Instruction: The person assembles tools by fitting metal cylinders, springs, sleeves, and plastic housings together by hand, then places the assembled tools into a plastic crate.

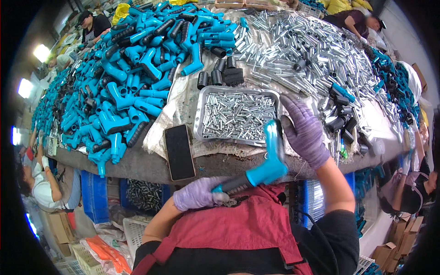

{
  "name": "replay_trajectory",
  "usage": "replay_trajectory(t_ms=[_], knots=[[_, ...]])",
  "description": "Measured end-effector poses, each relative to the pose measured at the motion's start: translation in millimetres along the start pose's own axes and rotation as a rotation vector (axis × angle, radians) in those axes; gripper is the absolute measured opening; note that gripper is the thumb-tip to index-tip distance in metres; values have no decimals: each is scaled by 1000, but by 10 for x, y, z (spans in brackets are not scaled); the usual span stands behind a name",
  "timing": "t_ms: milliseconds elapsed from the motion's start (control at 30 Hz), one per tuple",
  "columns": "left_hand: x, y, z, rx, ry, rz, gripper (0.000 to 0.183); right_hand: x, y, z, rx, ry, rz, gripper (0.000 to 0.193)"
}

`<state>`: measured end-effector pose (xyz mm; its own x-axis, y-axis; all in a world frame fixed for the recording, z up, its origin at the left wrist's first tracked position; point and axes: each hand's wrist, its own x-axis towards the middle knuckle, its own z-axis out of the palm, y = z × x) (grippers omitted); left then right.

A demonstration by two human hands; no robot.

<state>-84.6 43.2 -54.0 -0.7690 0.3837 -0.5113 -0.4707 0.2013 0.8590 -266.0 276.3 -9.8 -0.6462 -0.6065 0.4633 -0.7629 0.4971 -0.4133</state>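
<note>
Gripping the black handle of a teal housing (267,171), the left hand (199,195) is closed in its purple glove just in front of the red apron (233,224). The housing slants up and away from it over the table edge, its upper end blurred beside the tray. Spread by that end, the right hand (306,133), gloved alike, has its fingers extended and thumb apart; whether it touches the teal shell I cannot tell. Just to its left stands a metal tray (198,120) filled with small silver pins (238,114). A dark-screened phone (179,153) lies left of the tray, near the table edge (220,167), and some black cylinders (216,78) stand behind the tray. Farther left rises a large heap of teal-and-black housings (121,98); on the far right spread loose silver tubes (293,50), with more black cylindrical pieces (339,123) nearer. Below the table on the left is a blue bin (94,197). Around the table, other people are present: one at left (46,183), one at right (408,190), two beyond the heaps.
</note>
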Motion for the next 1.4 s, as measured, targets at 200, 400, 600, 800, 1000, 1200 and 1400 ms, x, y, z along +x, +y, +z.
replay_trajectory(t_ms=[200, 400, 600, 800, 1000, 1200, 1400], knots=[[-63, -143, -76, -202, 49, -21, 68, -106, -221, 49, -11, -256, -512, 52], [-48, 57, -370, 1287, 774, 596, 74, -453, -156, 234, 1288, -953, 804, 49], [-110, 11, -549, 1355, 754, 378, 43, -280, -257, 152, 209, -451, -117, 40], [-64, 63, -705, 1465, 1026, 558, 36, -420, -289, 349, 1212, -834, 639, 43], [-71, -65, -612, 1262, 887, 502, 39, -252, -361, 225, 160, -494, 7, 50], [-137, -116, -689, 1477, 944, 571, 33, -333, -342, 343, 359, -625, -164, 43], [-168, -257, -594, 1400, 766, 483, 36, -330, -482, 332, 380, -698, -81, 43]])
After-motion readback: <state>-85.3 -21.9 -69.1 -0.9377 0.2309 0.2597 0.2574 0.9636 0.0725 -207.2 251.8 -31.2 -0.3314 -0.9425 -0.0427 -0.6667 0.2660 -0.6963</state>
